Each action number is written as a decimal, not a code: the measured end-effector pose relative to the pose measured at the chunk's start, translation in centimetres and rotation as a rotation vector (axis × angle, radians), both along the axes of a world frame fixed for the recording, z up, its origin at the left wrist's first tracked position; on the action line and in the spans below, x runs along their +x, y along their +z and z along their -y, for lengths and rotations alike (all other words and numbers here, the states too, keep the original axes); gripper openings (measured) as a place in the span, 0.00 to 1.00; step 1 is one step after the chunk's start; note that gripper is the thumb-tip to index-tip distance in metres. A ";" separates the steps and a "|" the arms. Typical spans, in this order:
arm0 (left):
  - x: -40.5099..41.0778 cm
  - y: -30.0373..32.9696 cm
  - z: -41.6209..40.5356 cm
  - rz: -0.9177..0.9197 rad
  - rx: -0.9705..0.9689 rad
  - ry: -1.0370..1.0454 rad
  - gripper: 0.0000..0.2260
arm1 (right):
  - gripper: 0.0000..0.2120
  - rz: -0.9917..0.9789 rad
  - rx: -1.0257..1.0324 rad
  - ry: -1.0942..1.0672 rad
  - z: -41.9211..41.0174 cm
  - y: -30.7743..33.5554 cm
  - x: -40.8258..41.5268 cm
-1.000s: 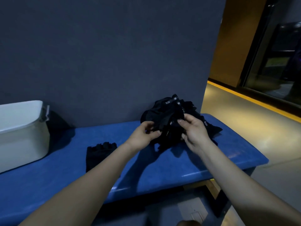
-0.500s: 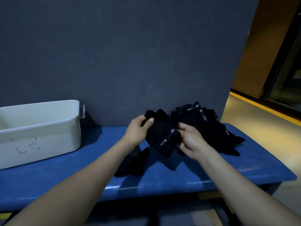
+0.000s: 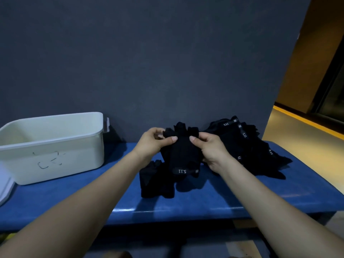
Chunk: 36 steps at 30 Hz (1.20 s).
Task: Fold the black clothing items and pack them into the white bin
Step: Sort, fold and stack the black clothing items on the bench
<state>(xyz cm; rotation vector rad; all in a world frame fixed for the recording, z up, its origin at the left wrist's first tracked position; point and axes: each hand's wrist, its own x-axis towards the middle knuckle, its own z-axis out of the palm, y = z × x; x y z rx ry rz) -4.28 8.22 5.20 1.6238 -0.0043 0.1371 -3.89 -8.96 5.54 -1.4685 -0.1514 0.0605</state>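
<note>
On the padded blue bench (image 3: 204, 205) lies a folded black glove (image 3: 156, 181). Above it, the left hand (image 3: 154, 141) and right hand (image 3: 210, 148) pinch a black fabric glove (image 3: 183, 155) between thumbs and fingers. Farther back sit a heap of black gloves (image 3: 247, 148) and, left, the white plastic bin (image 3: 50, 146), seemingly empty.

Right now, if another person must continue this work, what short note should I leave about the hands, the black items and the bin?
Left hand: pinches the top left edge of the held black item.
Right hand: pinches its top right edge; the item hangs above the blue bench, label side facing the camera.
One black item lies on the bench below the hands, in front of the held one.
The pile of black items sits to the right, not yet sorted.
White bin stands at the left; nothing is visible inside it, though its floor is partly hidden.
Left to do: fold the held item, then the pile, and pack everything.
</note>
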 end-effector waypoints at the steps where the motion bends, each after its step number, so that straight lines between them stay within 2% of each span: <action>1: -0.4 -0.2 -0.4 -0.061 -0.094 -0.001 0.23 | 0.05 -0.025 0.033 0.001 -0.3 0.0 0.1; 3: -0.8 -1.1 -1.3 -0.196 -0.232 -0.069 0.27 | 0.06 -0.059 0.088 -0.013 -0.9 0.0 0.2; 5: -1.6 -2.0 -1.8 -0.293 -0.211 -0.136 0.16 | 0.09 -0.068 0.117 -0.037 -1.6 -0.1 0.4; 7: -2.1 -2.6 -1.7 -0.305 -0.168 -0.114 0.05 | 0.12 -0.097 0.159 -0.048 -2.4 0.0 0.5; 11: -1.8 -1.9 -2.1 -0.160 -0.104 0.096 0.09 | 0.19 -0.312 0.223 -0.013 -3.4 -0.2 1.6; 14: -0.9 -1.7 -3.4 -0.089 -0.096 0.251 0.09 | 0.22 -0.371 0.067 0.122 -3.9 -0.4 2.0; 16: -0.6 -1.9 -3.8 -0.104 -0.133 0.298 0.08 | 0.23 -0.368 0.032 0.158 -4.6 -0.9 1.9; 19: -0.6 -2.4 -3.9 -0.207 -0.247 0.253 0.05 | 0.21 -0.357 0.032 0.054 -5.9 -1.9 2.3; 22: -0.7 -2.7 -4.2 -0.292 -0.300 0.193 0.13 | 0.14 -0.349 0.102 -0.061 -6.8 -2.9 3.1; 24: -0.8 -3.1 -4.3 -0.315 -0.328 0.201 0.17 | 0.18 -0.357 0.108 -0.124 -6.9 -3.6 3.2; 28: -1.5 -5.1 -3.5 -0.402 -0.370 0.252 0.19 | 0.09 -0.404 0.004 -0.093 -6.9 -5.4 2.0; 31: -1.8 -6.6 -3.4 -0.452 -0.378 0.278 0.19 | 0.16 -0.402 -0.102 0.013 -6.7 -6.4 1.7; 36: -1.9 -5.5 -3.1 -0.469 -0.293 0.201 0.10 | 0.23 -0.320 -0.306 0.150 -6.2 -6.4 1.4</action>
